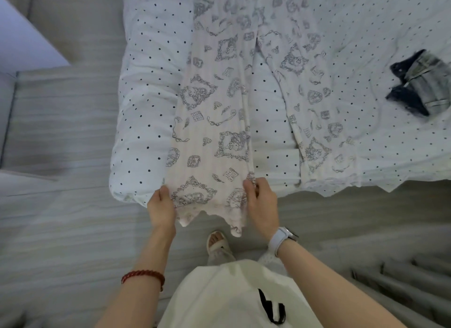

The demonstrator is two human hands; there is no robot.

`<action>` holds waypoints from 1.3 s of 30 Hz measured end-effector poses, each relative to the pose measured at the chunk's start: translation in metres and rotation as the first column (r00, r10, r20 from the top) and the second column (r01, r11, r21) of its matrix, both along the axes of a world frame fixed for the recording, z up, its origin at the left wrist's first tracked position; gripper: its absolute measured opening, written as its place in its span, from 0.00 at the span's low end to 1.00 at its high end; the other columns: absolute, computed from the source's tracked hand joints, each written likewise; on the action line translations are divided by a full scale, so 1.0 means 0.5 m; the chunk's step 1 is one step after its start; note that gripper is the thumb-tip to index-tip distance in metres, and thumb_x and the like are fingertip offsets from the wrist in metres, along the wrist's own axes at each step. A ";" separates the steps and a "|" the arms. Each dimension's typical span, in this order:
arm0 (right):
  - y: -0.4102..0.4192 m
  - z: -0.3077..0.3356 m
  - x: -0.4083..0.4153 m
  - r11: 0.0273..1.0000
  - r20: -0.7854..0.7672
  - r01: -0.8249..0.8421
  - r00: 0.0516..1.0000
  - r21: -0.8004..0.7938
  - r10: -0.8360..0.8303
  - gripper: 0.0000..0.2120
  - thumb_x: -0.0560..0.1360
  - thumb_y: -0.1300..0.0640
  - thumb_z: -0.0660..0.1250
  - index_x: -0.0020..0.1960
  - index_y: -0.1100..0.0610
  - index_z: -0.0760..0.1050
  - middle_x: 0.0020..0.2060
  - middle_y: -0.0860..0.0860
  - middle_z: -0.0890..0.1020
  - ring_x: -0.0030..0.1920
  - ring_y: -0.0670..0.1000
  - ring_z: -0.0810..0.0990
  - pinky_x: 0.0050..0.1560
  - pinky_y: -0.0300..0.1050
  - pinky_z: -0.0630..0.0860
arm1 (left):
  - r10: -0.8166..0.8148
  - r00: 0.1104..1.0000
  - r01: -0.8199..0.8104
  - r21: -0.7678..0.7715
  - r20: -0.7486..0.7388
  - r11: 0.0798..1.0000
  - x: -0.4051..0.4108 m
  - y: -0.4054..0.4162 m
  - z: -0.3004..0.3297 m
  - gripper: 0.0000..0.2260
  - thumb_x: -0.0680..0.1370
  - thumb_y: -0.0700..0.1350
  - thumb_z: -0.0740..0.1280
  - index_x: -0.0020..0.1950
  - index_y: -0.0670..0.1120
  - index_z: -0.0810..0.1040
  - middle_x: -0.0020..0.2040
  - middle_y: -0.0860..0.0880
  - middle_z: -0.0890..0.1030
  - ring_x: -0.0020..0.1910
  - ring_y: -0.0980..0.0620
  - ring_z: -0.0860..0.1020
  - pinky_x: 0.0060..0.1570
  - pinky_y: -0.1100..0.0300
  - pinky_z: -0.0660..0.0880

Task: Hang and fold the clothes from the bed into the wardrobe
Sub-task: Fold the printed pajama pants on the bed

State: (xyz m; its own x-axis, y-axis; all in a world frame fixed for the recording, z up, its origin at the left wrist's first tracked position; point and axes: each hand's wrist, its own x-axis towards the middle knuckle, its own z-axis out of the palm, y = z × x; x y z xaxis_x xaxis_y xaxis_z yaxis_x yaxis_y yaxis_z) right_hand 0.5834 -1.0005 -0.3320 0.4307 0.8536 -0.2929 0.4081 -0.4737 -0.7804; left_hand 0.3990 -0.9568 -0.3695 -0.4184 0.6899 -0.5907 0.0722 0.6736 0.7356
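Note:
A pair of white printed trousers (pixel 214 122) with grey drawings lies spread lengthwise on the bed (pixel 146 88), its two legs running toward me. The left leg's hem hangs over the bed's near edge. My left hand (pixel 162 208) grips the left side of that hem and my right hand (pixel 262 203) grips its right side. The other leg (pixel 314 122) lies flat on the dotted cover, untouched. A folded dark and grey garment (pixel 417 85) sits at the bed's right side.
The bed has a white cover with small dark dots and fills the upper part of the view. Grey striped floor (pixel 61 144) lies to the left and in front. My sandalled foot (pixel 217 242) stands close to the bed's edge.

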 end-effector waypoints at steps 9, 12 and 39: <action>0.018 0.003 -0.023 0.975 -0.281 0.156 0.939 -0.159 -0.196 0.16 0.77 0.56 0.64 0.35 0.55 0.61 0.29 0.48 0.65 0.30 0.46 0.64 0.29 0.32 0.64 | -0.120 0.990 0.122 0.023 -0.076 0.992 0.009 0.003 0.016 0.11 0.78 0.48 0.64 0.52 0.40 0.72 0.43 0.47 0.76 0.46 0.47 0.75 0.39 0.60 0.69; 0.019 -0.004 -0.033 0.951 -0.268 0.271 0.915 -0.146 -0.302 0.09 0.77 0.56 0.63 0.42 0.59 0.67 0.33 0.48 0.70 0.36 0.49 0.70 0.33 0.40 0.62 | -0.085 0.986 0.090 0.030 -0.143 0.995 -0.007 0.003 0.004 0.12 0.79 0.47 0.62 0.43 0.39 0.73 0.34 0.50 0.72 0.40 0.49 0.70 0.34 0.61 0.66; 0.108 0.000 0.000 0.906 -0.625 -0.275 0.781 -0.322 0.015 0.13 0.74 0.67 0.62 0.58 0.61 0.71 0.46 0.56 0.77 0.44 0.54 0.76 0.43 0.45 0.73 | -0.798 0.601 0.771 0.291 -0.039 0.567 0.064 -0.078 0.044 0.10 0.72 0.41 0.68 0.51 0.47 0.83 0.41 0.61 0.80 0.38 0.66 0.76 0.41 0.72 0.70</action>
